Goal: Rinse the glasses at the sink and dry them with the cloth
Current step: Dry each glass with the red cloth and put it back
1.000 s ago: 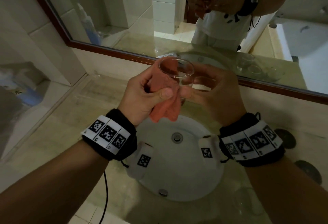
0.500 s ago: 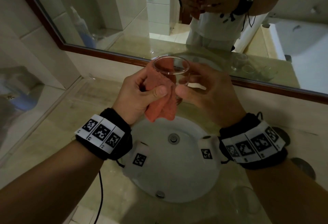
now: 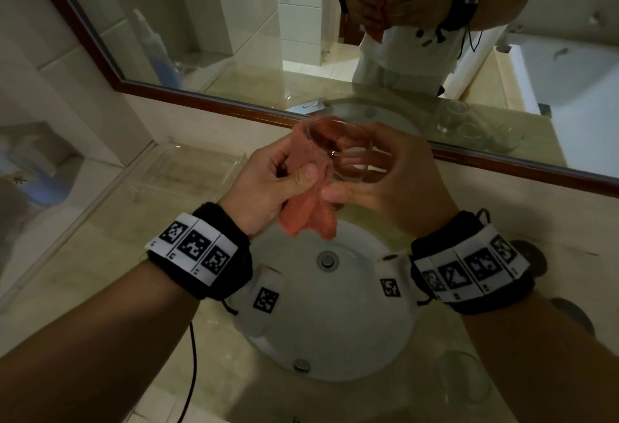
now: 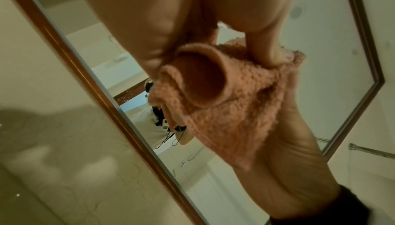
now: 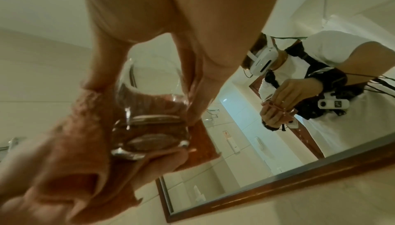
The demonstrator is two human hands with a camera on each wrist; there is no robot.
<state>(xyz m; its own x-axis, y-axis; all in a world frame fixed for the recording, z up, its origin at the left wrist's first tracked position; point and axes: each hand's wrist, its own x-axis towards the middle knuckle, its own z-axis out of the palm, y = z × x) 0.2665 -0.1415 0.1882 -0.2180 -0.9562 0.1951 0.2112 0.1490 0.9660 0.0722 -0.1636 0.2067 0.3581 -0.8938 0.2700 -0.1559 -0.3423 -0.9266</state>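
Left hand (image 3: pixel 268 184): pinches cloth (image 3: pixel 310 211), now pushed deeper into glass (image 3: pixel 341 151) than 1 s ago. Right hand (image 3: pixel 388 184): fingers curled round glass, above sink (image 3: pixel 335 349), toward 12 o'clock. Judgement: interior drying under way; rinsing done for this glass.

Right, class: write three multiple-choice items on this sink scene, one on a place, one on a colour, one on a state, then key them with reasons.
1. Where is the held glass?
A. above the basin
B. on the floor
C. in the bathtub

2. What colour is the cloth?
A. blue
B. salmon pink
C. black

3. How is the left hand engaged?
A. flat on the counter
B. hanging idle
C. pinching the cloth against the glass

Key: 1 A, the right hand holds it over the basin; 2 B, pink in every view; 3 C, thumb and fingers squeeze the cloth at the rim.
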